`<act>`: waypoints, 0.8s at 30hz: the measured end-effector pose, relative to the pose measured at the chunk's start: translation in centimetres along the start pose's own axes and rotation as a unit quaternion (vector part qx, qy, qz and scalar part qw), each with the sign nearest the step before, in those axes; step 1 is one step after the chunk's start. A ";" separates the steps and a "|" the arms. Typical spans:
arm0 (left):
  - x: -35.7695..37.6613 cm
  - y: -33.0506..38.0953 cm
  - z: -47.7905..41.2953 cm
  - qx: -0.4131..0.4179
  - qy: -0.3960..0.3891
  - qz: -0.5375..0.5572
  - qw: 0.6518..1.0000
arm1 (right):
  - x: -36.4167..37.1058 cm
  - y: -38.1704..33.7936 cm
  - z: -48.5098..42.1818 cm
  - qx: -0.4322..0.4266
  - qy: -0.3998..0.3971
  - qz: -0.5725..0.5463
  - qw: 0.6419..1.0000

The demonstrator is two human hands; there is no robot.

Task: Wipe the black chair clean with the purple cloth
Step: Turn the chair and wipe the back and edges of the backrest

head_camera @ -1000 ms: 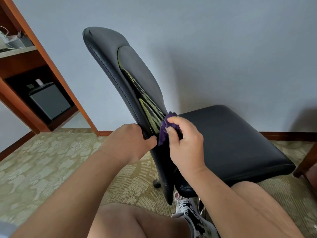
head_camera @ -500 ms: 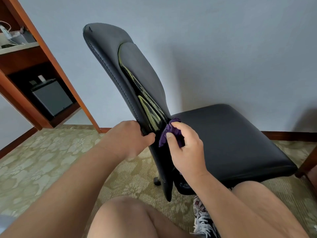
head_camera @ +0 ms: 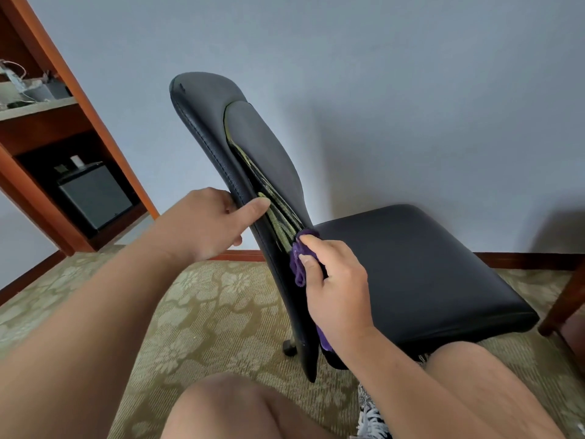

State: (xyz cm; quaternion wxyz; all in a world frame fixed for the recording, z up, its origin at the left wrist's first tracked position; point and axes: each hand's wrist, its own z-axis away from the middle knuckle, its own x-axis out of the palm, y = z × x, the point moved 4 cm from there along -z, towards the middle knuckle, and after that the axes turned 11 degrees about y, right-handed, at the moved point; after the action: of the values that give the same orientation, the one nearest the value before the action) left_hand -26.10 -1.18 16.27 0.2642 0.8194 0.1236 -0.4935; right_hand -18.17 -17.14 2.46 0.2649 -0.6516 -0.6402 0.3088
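Wiping looks under way and, by my reading, well short of done. The right grip [head_camera: 335, 286] clasps the bunched cloth [head_camera: 297, 264] and presses it against the glossy rear face of the backrest [head_camera: 205, 99], low down, just beside where it meets the seat [head_camera: 411, 264]. A tail of purple shows under the wrist. The left grip [head_camera: 209, 226] clutches the near edge of the backrest higher up, thumb laid across the shiny panel and the other fingers hidden round the edge, and seems to steady the chair [head_camera: 443, 296].

No dust or streaks show on the black surfaces, so which parts are already clean I cannot tell. Judged from where the cloth sits, the upper backrest, the seat top and its edges, and the base with its caster [head_camera: 288, 348] may yet need a pass.

The chair stands on a patterned carpet [head_camera: 205, 312], close to a pale wall. A wooden shelf [head_camera: 47, 122] stands well apart at the far left, with a dark box [head_camera: 95, 198] in its lower bay and cables on top. A wooden leg [head_camera: 563, 299] stands just beside the seat's right corner and could crowd a wipe there. The person's bare knee [head_camera: 237, 407] and shoe [head_camera: 373, 416] sit near the base, which may hamper reaching under the seat.
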 end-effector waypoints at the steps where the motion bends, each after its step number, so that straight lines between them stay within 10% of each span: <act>1: 0.3 0.4 0.0 0.009 0.009 -0.012 1.000 | 0.2 -0.8 0.0 -0.011 0.001 0.000 1.000; 18: 1.9 2.2 -0.1 0.269 -0.029 -0.359 0.893 | 1.9 0.8 2.5 0.021 -0.070 0.024 0.997; 24: 1.8 1.3 -0.5 0.148 -0.010 -0.284 0.947 | 2.7 -1.6 0.7 0.051 -0.065 -0.021 0.996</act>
State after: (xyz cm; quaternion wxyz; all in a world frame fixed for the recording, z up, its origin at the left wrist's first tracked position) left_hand -24.26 -2.10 15.30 -0.0104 0.7749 0.2742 -0.5693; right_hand -19.76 -14.47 2.98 0.2621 -0.6017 -0.6533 0.3774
